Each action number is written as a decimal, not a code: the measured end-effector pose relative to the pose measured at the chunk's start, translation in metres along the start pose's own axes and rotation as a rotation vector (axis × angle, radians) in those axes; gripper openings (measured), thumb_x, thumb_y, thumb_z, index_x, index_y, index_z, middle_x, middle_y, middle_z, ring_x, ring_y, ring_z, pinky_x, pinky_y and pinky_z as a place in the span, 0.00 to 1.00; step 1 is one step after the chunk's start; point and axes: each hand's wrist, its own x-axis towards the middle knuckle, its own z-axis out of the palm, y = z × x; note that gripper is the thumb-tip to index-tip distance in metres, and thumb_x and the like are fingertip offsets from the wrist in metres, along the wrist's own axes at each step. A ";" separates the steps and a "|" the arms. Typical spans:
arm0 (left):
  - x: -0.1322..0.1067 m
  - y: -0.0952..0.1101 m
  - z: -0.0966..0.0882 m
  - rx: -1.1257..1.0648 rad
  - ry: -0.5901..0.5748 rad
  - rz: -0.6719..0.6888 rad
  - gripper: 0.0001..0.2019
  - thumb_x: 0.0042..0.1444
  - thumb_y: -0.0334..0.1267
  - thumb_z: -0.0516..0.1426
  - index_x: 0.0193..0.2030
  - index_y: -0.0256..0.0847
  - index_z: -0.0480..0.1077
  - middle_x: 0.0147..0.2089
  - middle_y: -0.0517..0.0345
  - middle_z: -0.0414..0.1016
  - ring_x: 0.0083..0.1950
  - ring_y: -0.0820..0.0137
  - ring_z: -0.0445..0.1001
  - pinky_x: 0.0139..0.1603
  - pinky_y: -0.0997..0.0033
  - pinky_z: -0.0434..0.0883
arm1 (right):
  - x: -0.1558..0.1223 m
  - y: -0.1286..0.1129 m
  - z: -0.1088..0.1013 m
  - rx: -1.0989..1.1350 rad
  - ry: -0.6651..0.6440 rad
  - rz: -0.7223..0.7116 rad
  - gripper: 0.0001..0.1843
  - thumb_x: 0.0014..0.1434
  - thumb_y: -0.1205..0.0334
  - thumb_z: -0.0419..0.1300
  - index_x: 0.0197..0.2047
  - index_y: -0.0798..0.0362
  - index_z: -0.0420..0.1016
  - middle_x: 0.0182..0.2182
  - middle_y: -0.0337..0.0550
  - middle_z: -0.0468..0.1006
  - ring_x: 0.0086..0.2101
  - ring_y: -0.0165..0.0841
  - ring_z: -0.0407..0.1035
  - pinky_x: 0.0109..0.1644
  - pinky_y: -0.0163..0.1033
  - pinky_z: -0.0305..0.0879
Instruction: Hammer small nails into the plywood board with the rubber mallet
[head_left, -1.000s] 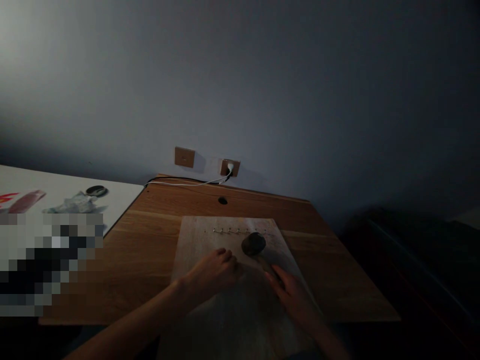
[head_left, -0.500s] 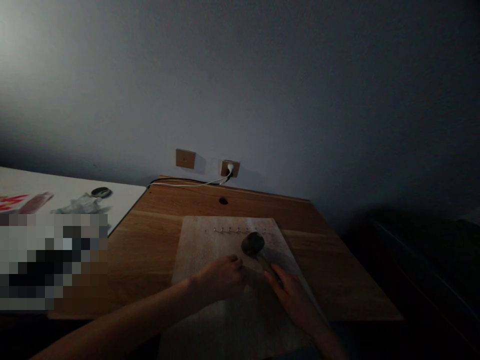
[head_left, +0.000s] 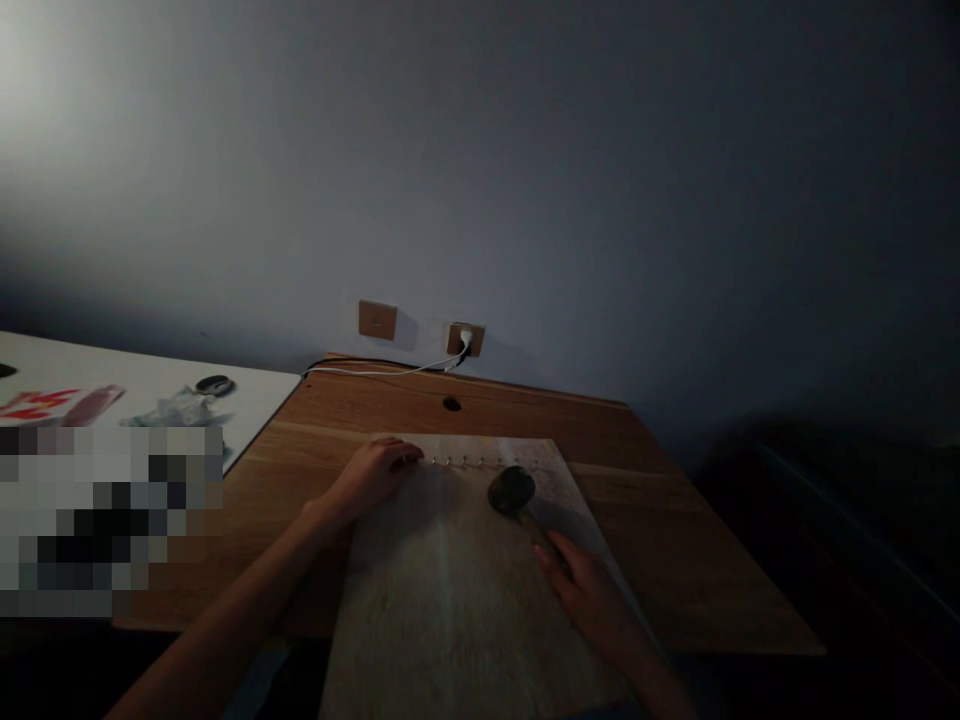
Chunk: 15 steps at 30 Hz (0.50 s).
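Dimly lit, so only partly legible from the head view. Rests the left hand (head_left: 371,475) palm down on the far left corner of the wooden board (head_left: 450,590), fingers loosely spread and slightly curled, gripping nothing, fingertips (head_left: 409,458) just beside the left end of the row of nails (head_left: 480,462). Lays the right hand (head_left: 592,600) over the near end of the handle (head_left: 541,532) on the board's right side. Cannot tell in the gloom whether closed round that handle or merely lying on it. Angles the mallet away and to the left, its dark rounded head (head_left: 511,491) down on the board, close to the nail row and toward its right end.

Beneath the board, a brown desk (head_left: 675,570), with the board's near end jutting past the desk's front edge. Behind the board, a small round hole (head_left: 451,404) in the desk top.

On the wall, a socket (head_left: 459,338) with a white plug (head_left: 466,338) in it, and a white cable (head_left: 375,372) trailing left along the desk's back edge. Beside the socket, a plain wall plate (head_left: 376,319).

At left, on a white tabletop (head_left: 262,395), a dark round object (head_left: 214,385), too blurred to name.
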 end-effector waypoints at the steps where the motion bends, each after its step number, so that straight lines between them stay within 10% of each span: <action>1: -0.001 0.000 0.002 -0.014 0.017 -0.009 0.13 0.58 0.26 0.56 0.46 0.40 0.78 0.42 0.55 0.79 0.41 0.69 0.76 0.45 0.71 0.70 | 0.000 0.001 0.000 0.003 0.000 0.010 0.41 0.64 0.35 0.46 0.63 0.61 0.69 0.57 0.60 0.74 0.59 0.50 0.66 0.62 0.50 0.59; 15: -0.001 0.000 0.012 -0.193 0.087 -0.067 0.16 0.54 0.27 0.57 0.49 0.39 0.75 0.40 0.56 0.80 0.40 0.69 0.77 0.46 0.71 0.72 | 0.006 -0.023 0.001 -0.059 -0.044 -0.087 0.35 0.66 0.40 0.46 0.59 0.61 0.71 0.48 0.58 0.78 0.52 0.48 0.71 0.55 0.47 0.63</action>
